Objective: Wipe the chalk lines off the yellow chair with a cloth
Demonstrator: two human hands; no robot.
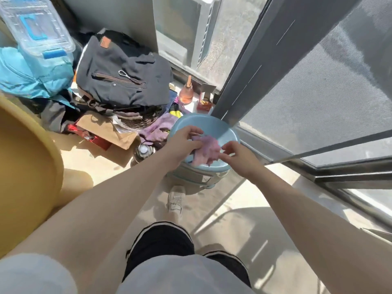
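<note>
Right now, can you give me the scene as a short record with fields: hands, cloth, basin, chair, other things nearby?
left hand: left hand grips the cloth over the basin
right hand: right hand pinches the cloth's other edge
cloth: pink cloth, crumpled, held between both hands
basin: blue basin on the floor by the sliding door
chair: yellow chair at the left edge, untouched; chalk lines not visible
nearby: black backpack; clear plastic box

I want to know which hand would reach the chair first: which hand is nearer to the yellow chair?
Left. The left hand grips the purple cloth over the blue basin, on the side of the yellow chair; the right hand pinches the cloth's far edge.
</note>
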